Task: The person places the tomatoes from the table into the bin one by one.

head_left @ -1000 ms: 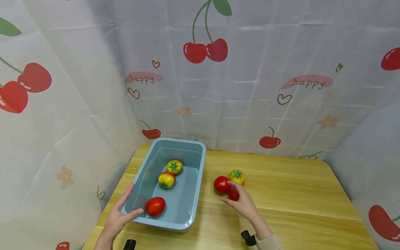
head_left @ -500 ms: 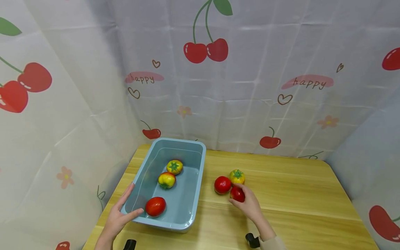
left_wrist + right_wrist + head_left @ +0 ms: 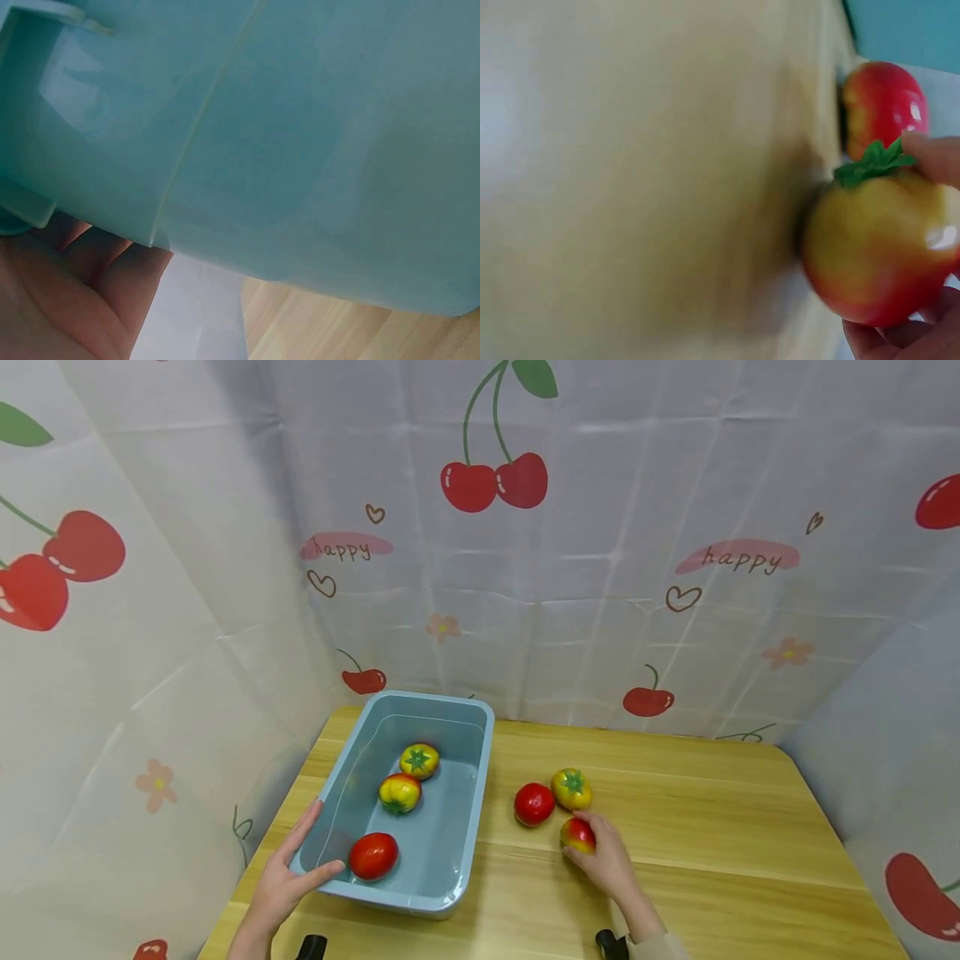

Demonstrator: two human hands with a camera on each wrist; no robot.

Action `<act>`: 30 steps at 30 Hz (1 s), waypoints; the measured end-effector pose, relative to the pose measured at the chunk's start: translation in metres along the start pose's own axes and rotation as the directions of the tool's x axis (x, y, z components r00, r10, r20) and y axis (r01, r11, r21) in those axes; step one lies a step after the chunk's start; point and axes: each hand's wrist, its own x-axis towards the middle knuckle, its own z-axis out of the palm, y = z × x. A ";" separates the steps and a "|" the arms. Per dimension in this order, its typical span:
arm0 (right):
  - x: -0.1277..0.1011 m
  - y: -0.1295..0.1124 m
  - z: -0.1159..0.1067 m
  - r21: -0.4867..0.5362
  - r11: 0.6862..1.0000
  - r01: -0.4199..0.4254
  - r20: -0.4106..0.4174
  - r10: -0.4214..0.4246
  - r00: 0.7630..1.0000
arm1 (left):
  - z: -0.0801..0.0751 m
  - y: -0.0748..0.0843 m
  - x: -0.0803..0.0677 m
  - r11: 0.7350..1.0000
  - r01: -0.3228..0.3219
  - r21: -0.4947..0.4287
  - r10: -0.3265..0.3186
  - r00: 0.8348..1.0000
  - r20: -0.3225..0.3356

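My right hand (image 3: 606,860) pinches a red and yellow tomato (image 3: 578,835) on the table, thumb on one side and fingers on the other. In the right wrist view its green leafy top faces left, with the thumb beside it and fingers below. A red tomato (image 3: 534,804) and a yellow tomato (image 3: 572,788) with a green star top lie just beyond. My left hand (image 3: 281,881) holds the near left corner of the blue bin (image 3: 482,777), thumb over the near rim. The bin's outer wall (image 3: 262,150) fills the left wrist view.
Inside the bin lie two yellow-red tomatoes (image 3: 400,792) and a larger red tomato (image 3: 373,857). The wooden table (image 3: 697,827) ends at a cherry-print curtain (image 3: 570,635) behind and at both sides.
My right hand has closed round the near tomato and drawn it right and nearer, turning its yellow side into view. The yellow tomato shifted slightly right. My left hand and the bin stayed put.
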 end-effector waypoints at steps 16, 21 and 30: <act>-0.008 -0.004 0.002 0.063 0.993 -0.097 0.078 0.092 0.993 | 0.001 0.000 -0.001 1.000 -0.009 -0.014 0.009 1.000 -0.004; -0.006 -0.014 -0.003 0.071 0.992 -0.100 0.072 0.095 0.993 | 0.000 0.000 0.000 1.000 -0.012 -0.001 0.012 1.000 -0.004; 0.002 -0.039 -0.013 0.126 0.990 -0.059 0.043 0.054 0.998 | 0.000 -0.001 0.000 1.000 -0.013 0.001 0.013 1.000 -0.005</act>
